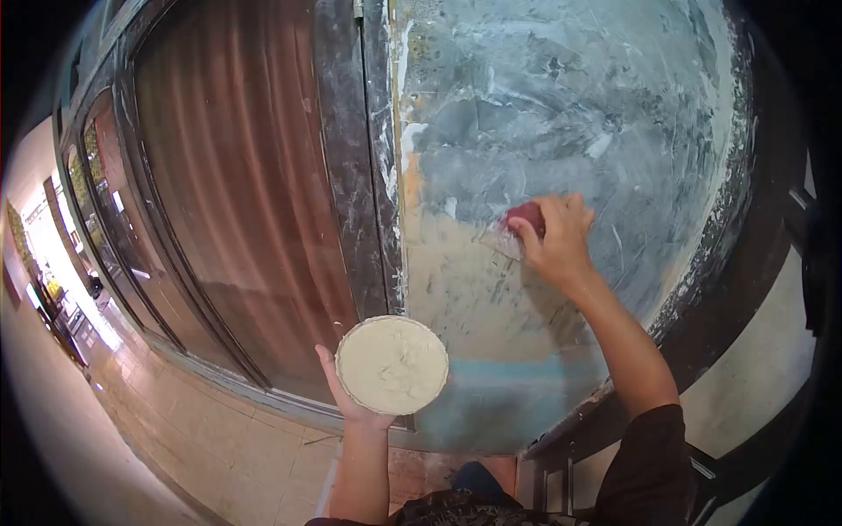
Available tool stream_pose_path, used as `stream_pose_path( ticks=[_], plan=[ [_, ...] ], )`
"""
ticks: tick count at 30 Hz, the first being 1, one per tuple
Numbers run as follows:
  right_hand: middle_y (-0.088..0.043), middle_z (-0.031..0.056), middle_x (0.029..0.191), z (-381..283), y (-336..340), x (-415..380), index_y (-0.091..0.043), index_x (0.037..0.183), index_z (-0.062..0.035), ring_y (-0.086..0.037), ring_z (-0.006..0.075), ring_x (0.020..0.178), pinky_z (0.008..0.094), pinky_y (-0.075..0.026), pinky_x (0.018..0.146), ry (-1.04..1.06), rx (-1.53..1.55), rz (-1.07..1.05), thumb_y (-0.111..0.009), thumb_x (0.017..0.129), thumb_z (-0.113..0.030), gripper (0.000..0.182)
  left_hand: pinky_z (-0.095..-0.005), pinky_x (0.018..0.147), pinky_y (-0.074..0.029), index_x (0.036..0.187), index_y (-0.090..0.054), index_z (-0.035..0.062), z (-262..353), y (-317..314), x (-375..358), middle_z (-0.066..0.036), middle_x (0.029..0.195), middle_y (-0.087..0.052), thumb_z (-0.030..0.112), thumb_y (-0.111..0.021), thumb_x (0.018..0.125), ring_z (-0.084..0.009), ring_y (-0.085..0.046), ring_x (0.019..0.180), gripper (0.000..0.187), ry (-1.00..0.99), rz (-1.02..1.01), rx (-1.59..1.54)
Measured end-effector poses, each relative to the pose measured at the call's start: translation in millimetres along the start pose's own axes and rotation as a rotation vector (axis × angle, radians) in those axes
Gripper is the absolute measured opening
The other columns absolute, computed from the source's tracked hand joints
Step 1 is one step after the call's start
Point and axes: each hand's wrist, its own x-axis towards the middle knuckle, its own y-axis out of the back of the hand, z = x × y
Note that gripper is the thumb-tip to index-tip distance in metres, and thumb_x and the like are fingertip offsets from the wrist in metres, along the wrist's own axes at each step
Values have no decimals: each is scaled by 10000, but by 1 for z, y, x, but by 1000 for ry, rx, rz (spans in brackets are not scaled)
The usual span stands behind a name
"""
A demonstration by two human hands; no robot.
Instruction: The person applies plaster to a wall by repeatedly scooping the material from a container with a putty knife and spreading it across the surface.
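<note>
My right hand (561, 237) grips a putty knife with a dark red handle (526, 215), its blade edge against the wall panel (544, 105). Around the blade the panel carries a beige layer of filler (465, 280) with dark streaks showing through. Higher up, the surface is mottled blue-grey with white smears. My left hand (358, 403) supports a round tub of cream-coloured putty (392, 366) from below and the side, thumb along its rim. Most of its fingers are hidden under the tub.
Left of the panel stands a dark door frame (346, 158) beside glass with a reddish-brown curtain (237, 167) behind it. A dark, paint-flecked frame edge (702, 263) borders the panel on the right. Tiled floor (237, 447) lies below left.
</note>
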Motion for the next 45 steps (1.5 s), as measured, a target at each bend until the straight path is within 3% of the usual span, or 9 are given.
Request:
stream_pose_path(
  ticks=[1,3,7,10,12,18,23,27,45],
  plan=[
    [-663,52,971,3,1,4,-674,1012,-90,-489,302,970,475,-298,845,-25,-17,38,-760,891,-324,278,-548,1074,-499,1453,-527,75,0,3,1,-157,1461,-567,786,-258,993,-369,-580,1300,889,5,-1,5],
    [-664,50,969,3,1,0,-673,1007,-92,-488,301,970,476,-299,842,-14,3,59,-761,889,-328,278,-902,970,-318,1487,-513,143,0,13,6,-162,1558,-464,834,-299,944,-509,-491,1342,904,-19,70,93],
    [-664,57,972,-6,1,-20,-673,1010,-92,-484,308,973,477,-301,841,38,-5,-93,-761,880,-338,292,-900,986,-307,1495,-504,133,1,15,7,-172,1560,-459,846,-302,933,-512,-489,1343,930,-22,73,41],
    [-662,62,984,-2,-6,-18,-671,1015,-91,-485,316,979,480,-302,844,62,-36,-135,-753,890,-340,291,-896,991,-309,1501,-495,127,-1,4,4,-182,1562,-455,849,-304,930,-514,-488,1345,939,0,48,118],
    [-656,62,987,2,-2,-2,-669,1016,-91,-486,314,971,482,-302,851,-36,-13,52,-754,897,-343,291,-559,1079,-486,1460,-509,59,-2,-8,0,-147,1473,-552,791,-257,991,-364,-559,1317,906,41,-15,54],
    [-661,59,997,-3,21,7,-656,1016,-79,-505,295,947,438,-358,834,-17,289,123,-753,890,-204,203,-648,1065,-466,1483,-498,86,-1,-18,-1,-173,1495,-522,829,-254,963,-411,-537,1329,939,40,20,26],
    [-679,-41,1087,-46,55,-19,-675,1022,-177,-554,221,1003,434,-353,810,601,195,-225,-654,878,-177,146,-616,1071,-475,1483,-495,58,-2,-24,1,-200,1501,-520,842,-266,952,-417,-548,1322,975,49,-12,37],
    [-664,-85,1111,-70,69,-27,-684,1095,-255,-567,169,1058,428,-362,796,721,185,-243,-629,901,-211,206,-555,1083,-485,1471,-495,20,-6,-28,2,-204,1480,-539,825,-269,966,-398,-562,1311,977,39,14,63],
    [-673,-49,1145,-78,57,-44,-693,1131,-201,-571,211,1086,416,-427,833,780,286,-277,-659,895,-218,239,-492,1096,-488,1431,-538,-9,-17,-37,0,-208,1438,-588,749,-296,1013,-371,-604,1269,899,22,-82,2]
  ],
)
